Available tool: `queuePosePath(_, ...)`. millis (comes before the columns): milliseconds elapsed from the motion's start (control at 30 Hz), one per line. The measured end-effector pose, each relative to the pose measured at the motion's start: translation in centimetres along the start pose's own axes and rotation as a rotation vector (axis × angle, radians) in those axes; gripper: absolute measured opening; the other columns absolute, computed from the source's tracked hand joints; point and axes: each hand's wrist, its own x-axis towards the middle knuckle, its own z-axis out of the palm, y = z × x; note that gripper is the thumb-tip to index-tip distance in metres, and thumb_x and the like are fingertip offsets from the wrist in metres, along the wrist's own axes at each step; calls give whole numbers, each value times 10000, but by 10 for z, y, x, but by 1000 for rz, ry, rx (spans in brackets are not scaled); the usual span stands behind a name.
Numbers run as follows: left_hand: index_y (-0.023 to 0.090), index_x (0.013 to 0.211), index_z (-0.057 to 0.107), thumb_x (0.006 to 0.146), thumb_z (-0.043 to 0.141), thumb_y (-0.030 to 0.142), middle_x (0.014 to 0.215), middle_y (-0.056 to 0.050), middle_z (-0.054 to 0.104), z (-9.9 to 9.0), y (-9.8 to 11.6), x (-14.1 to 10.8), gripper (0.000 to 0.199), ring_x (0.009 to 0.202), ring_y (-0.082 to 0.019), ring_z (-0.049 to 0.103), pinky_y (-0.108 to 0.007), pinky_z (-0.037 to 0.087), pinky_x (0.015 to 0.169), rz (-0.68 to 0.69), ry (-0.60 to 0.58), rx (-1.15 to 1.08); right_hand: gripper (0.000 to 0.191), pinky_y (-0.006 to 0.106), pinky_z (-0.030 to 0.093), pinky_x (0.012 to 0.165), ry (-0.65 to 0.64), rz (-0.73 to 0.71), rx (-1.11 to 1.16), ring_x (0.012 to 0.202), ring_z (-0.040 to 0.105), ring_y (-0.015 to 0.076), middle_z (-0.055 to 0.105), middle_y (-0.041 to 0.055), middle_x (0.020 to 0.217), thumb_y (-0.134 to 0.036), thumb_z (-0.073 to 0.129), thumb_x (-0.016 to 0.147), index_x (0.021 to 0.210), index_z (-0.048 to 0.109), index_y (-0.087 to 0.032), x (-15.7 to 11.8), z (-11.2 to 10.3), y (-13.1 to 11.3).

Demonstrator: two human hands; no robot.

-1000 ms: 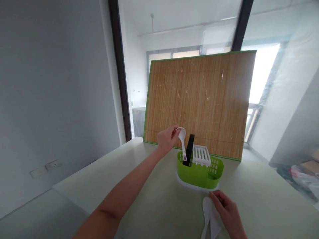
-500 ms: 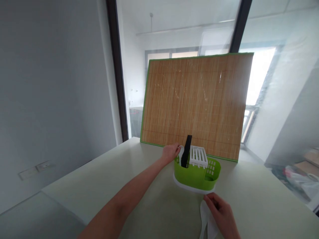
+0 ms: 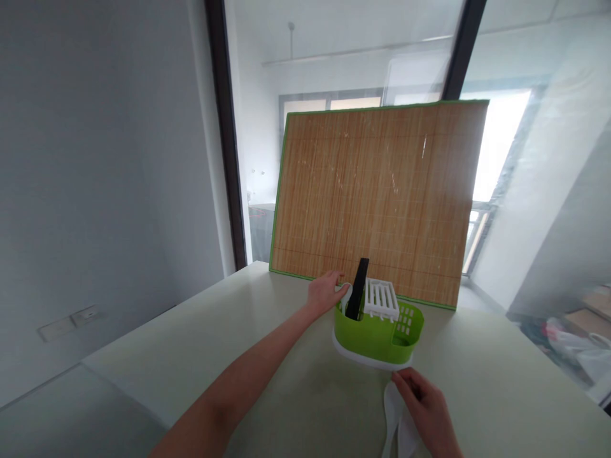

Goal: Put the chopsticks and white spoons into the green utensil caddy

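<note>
My left hand point(image 3: 328, 290) is at the left end of a green utensil basket point(image 3: 363, 340), thumb and fingers apart. It is beside a white spoon point(image 3: 345, 298) that stands in the basket, bowl end up, and seems to hold nothing. Close to that spoon a long black strip-like piece point(image 3: 358, 289) leans upright in the basket. A white slotted rack point(image 3: 380, 299) sits over the basket's middle. My right hand point(image 3: 424, 404) is pinched in front of the basket's white base point(image 3: 372, 362). Under and beside it lie a white spoon-like utensil point(image 3: 392, 407) and another white piece point(image 3: 406, 436), partly covered. What the pinch holds is hidden.
The basket stands on a pale table point(image 3: 267, 356). Behind it a bamboo mat with green edging point(image 3: 377, 197) leans upright before a glass partition. A grey wall with sockets point(image 3: 69, 323) is on the left; clutter point(image 3: 573, 337) lies beyond the table at right.
My left hand has let go of the white spoon in the basket; its fingers have spread and drawn slightly left. My right hand has hardly moved.
</note>
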Motion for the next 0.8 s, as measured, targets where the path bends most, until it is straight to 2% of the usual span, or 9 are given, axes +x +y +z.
queuePosePath(100,218,1018,604,882,493,384,837,15,661,-7,16,-25,242,771,-126,601,-234,389,661,-20,96,-174,448,277,359,628,35,14,21,657,482,150,567,-8,692,-635,507,764,772,618,-201,1,-5,-1)
queuePosePath(167,217,937,626,886,486,358,783,26,665,-5,32,-53,205,700,-104,586,-220,387,644,-31,71,-294,446,277,373,646,75,34,31,680,506,160,592,-5,704,-641,514,755,785,612,-208,1,-8,-3)
queuePosePath(267,227,864,655,882,483,367,727,36,683,10,59,-100,223,615,-90,572,-216,393,618,-31,-120,-413,434,277,385,682,149,56,51,729,539,177,594,-14,671,-643,526,747,792,594,-217,1,-14,-5)
queuePosePath(367,257,978,676,838,533,421,746,29,718,34,81,-131,259,653,-132,621,-254,427,659,-64,-350,-424,419,271,390,687,181,55,77,741,547,182,555,-34,597,-636,538,746,797,584,-223,2,-18,-5)
queuePosePath(467,239,1059,667,806,548,467,804,-12,735,54,93,-138,361,756,-196,657,-305,452,709,-91,-458,-376,431,264,390,649,180,58,75,696,532,166,592,-27,634,-641,538,741,796,585,-216,3,-17,-3)
queuePosePath(600,248,966,695,799,533,472,785,-10,732,72,99,-135,323,743,-200,652,-310,455,692,-64,-515,-351,438,255,387,619,164,29,70,650,503,147,619,-18,669,-639,536,741,778,596,-207,4,-13,-1)
queuePosePath(700,244,839,709,776,553,407,780,-8,731,81,100,-136,234,738,-196,644,-300,445,676,-62,-541,-320,439,253,399,642,161,24,64,677,525,157,638,-8,687,-640,531,739,764,603,-207,5,-10,-2)
queuePosePath(800,238,810,705,763,559,385,791,-11,729,82,98,-137,213,748,-198,641,-298,439,666,-93,-559,-322,447,256,403,642,145,29,34,689,541,166,648,0,696,-643,519,743,758,615,-206,4,-10,-3)
